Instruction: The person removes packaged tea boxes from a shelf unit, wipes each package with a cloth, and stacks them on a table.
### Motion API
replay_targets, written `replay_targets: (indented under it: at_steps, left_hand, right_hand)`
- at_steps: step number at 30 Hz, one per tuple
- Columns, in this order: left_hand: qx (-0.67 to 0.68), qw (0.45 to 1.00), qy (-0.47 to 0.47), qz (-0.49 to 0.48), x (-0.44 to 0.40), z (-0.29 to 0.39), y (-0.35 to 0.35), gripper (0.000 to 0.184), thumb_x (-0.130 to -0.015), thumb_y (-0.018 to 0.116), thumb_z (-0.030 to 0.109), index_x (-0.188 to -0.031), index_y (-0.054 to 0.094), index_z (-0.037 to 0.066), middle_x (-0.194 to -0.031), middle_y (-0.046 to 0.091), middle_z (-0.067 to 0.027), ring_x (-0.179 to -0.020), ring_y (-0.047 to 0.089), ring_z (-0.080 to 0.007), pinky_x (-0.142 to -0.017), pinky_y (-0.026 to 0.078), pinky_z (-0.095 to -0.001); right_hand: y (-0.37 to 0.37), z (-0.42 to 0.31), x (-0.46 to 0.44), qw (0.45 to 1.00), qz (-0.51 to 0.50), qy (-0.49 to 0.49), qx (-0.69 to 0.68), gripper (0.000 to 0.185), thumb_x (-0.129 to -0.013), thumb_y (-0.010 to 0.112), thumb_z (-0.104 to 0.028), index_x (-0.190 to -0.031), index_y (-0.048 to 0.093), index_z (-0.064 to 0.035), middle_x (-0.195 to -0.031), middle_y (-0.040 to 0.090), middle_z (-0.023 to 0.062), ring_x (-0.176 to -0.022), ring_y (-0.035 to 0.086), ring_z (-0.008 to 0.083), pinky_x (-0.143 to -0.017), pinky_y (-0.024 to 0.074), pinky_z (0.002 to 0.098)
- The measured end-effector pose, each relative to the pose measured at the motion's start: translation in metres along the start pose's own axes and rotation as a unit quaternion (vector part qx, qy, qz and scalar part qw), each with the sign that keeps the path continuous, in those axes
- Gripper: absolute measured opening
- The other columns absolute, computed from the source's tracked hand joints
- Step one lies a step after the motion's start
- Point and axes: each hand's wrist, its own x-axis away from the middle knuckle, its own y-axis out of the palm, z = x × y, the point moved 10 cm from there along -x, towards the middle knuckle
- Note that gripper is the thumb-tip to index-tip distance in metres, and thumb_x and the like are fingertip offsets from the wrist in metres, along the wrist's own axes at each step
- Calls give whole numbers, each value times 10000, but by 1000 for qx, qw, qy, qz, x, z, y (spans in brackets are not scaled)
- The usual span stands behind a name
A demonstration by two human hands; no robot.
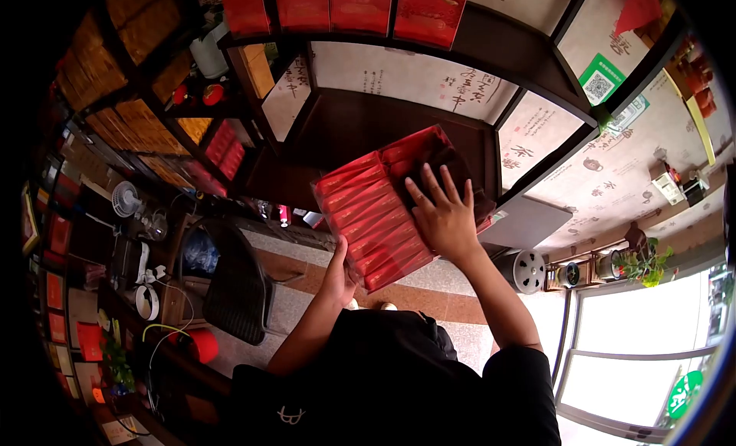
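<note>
A clear-wrapped bundle of red packets (373, 220) is tilted in front of the dark shelf. My left hand (337, 273) holds its lower left edge, thumb up along the side, other fingers mostly hidden beneath. My right hand (447, 220) lies spread over the dark part of the bundle's right side, its fingers apart and pointing up toward the shelf. Whether anything is under the right palm is hidden.
Red boxes (360, 9) line the upper shelf. Behind the bundle is a dark shelf board (337, 128). A black chair (234, 285) and a white fan (126, 199) stand at left; a round metal drum (526, 271), plants (648, 266) and a window (644, 323) are at right.
</note>
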Motion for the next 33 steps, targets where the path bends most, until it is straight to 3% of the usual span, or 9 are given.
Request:
replay_targets:
  at_steps: [6, 13, 21, 23, 26, 28, 30, 32, 33]
  left_hand:
    - [-39, 997, -55, 23, 1, 0, 2, 766, -956, 477, 585, -1487, 281, 70, -1477, 413, -129, -1302, 487, -264, -1084, 416, -454]
    - [-26, 999, 40, 11, -8, 9, -6, 701, -934, 631, 390, -1463, 314, 59, -1412, 463, -102, -1294, 474, -235, -1079, 413, -419]
    - [-124, 977, 170, -32, 18, 68, 39, 857, -821, 766, 188, -1482, 233, 72, -1394, 439, -105, -1294, 445, -226, -1081, 379, -401]
    - [-183, 955, 221, -69, 21, 93, 51, 860, -801, 776, 154, -1470, 242, 66, -1388, 442, -106, -1278, 459, -219, -1065, 397, -397]
    - [-238, 914, 313, -103, 25, 129, 62, 804, -734, 811, 85, -1392, 352, 40, -1317, 501, -107, -1186, 531, -203, -995, 458, -384]
    - [-456, 776, 414, -136, 35, 143, 75, 741, -700, 852, 102, -1315, 448, 26, -1242, 576, -123, -1137, 579, -213, -958, 481, -388]
    - [-406, 778, 458, -144, 33, 152, 80, 673, -669, 874, 105, -1239, 522, 37, -1216, 624, -143, -1094, 624, -256, -941, 491, -394]
    - [-447, 743, 484, -117, 24, 166, 83, 635, -644, 874, 100, -1191, 553, 61, -1247, 622, -143, -1112, 622, -293, -958, 483, -416]
    - [-445, 751, 478, -100, 18, 171, 81, 612, -634, 868, 90, -1167, 567, 73, -1259, 620, -138, -1120, 618, -310, -970, 477, -431]
  right_hand:
    - [18, -94, 16, 972, -49, -137, -186, 631, -868, 638, -279, -1439, 434, -105, -1489, 451, 70, -1392, 405, 249, -1055, 359, 536]
    - [23, 56, -29, 987, 22, 135, 89, 620, -928, 533, -500, -1436, 459, -152, -1541, 365, 97, -1386, 390, 335, -943, 439, 622]
    - [31, 146, -20, 918, 11, 311, -246, 561, -969, 484, -510, -1253, 593, -40, -941, 670, 267, -934, 654, 426, -804, 506, 468]
    - [21, 159, -14, 858, 167, 301, -380, 504, -1014, 463, -436, -1210, 605, 7, -942, 694, 209, -883, 677, 337, -794, 500, 395]
    - [-6, 143, -3, 624, 235, 341, -663, 519, -1051, 402, -423, -1277, 563, 16, -1102, 639, 61, -965, 596, 151, -860, 479, 295]
    - [-13, 139, -1, 528, 266, 298, -749, 501, -1053, 379, -422, -1302, 508, -7, -1197, 588, 89, -1116, 567, 172, -980, 441, 313]
    - [-18, 140, 2, 458, 296, 274, -793, 500, -1056, 364, -414, -1352, 460, -23, -1256, 561, 99, -1157, 557, 188, -985, 451, 341]
    - [-26, 140, 6, 424, 284, 251, -823, 471, -1062, 347, -362, -1373, 442, -22, -1284, 552, 109, -1158, 564, 206, -997, 449, 357]
    - [-32, 147, 11, 518, 283, 264, -763, 481, -1058, 357, -383, -1378, 449, -36, -1292, 554, 93, -1166, 557, 215, -1009, 439, 370]
